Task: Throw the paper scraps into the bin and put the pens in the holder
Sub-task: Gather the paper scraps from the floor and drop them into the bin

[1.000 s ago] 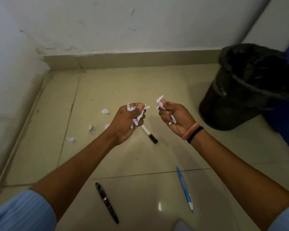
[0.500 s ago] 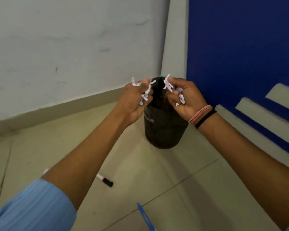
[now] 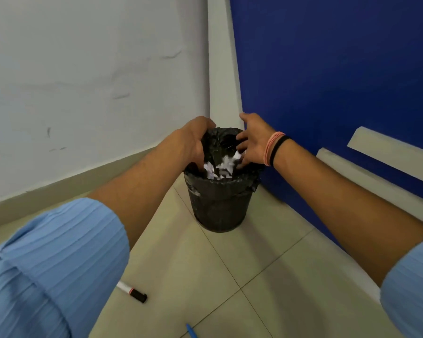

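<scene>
A black bin [image 3: 219, 206] lined with a black bag stands on the tiled floor in the corner. White paper scraps [image 3: 220, 167] are in its mouth, just below my fingers. My left hand [image 3: 189, 142] hangs over the bin's left rim, fingers pointing down and spread, holding nothing. Over the right rim my right hand [image 3: 253, 142] is spread open too, with bands on its wrist. A white marker with a black cap [image 3: 132, 292] lies on the floor at lower left. The tip of a blue pen [image 3: 192, 332] shows at the bottom edge.
A white wall with a beige skirting [image 3: 83, 176] runs along the left. A blue wall [image 3: 327, 81] with pale ledges closes the right side behind the bin. No pen holder is in view.
Both hands moved forward over the bin's mouth and opened; the paper scraps they held dropped into the bin. The view has moved closer to the bin.
</scene>
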The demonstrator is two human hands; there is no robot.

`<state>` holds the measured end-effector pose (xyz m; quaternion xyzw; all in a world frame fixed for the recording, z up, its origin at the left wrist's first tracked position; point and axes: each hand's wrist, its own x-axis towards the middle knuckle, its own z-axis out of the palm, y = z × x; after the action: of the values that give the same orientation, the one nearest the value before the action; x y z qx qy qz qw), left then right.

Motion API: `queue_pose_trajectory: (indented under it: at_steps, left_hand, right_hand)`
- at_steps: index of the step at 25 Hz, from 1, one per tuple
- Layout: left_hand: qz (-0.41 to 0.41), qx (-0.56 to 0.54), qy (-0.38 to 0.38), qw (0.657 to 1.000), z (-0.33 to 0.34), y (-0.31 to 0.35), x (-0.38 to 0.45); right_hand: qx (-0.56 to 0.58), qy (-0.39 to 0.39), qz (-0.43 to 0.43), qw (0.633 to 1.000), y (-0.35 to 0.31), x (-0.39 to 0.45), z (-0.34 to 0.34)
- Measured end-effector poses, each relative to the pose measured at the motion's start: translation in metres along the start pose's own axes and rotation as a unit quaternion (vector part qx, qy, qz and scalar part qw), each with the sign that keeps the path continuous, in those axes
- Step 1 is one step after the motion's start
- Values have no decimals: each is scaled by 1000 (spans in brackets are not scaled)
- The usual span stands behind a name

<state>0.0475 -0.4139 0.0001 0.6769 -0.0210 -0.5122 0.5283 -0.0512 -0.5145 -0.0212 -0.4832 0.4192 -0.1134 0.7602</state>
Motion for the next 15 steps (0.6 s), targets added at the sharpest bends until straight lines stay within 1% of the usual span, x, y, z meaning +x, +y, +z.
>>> queue_pose_trajectory:
  at_steps: [2, 4, 6, 7, 9, 11, 15]
  left_hand:
    - [16, -18, -9, 1000, 0, -1, -5]
    - [61, -50, -4, 997, -2, -8, -5]
    - [120, -87, 51, 988, -10, -15, 0]
    - [151, -107, 86, 979, -16, -19, 2]
    - [195, -140, 124, 963, -33, -28, 6]
    - [220, -160, 124, 954, -52, -40, 4]
    - [236, -193, 134, 943, -104, -71, -10]
  right_hand:
    - [10, -12, -13, 1000, 1, -3, -1]
    - [3, 28, -45, 999, 6, -1, 0]
    - [-16, 77, -94, 992, 13, -3, 6]
    - [-12, 82, -119, 989, 16, -5, 12]
    - [-3, 49, -150, 988, 24, -9, 26]
    - [0, -8, -166, 986, 33, -16, 46]
    - [-32, -99, -179, 978, 60, -28, 102]
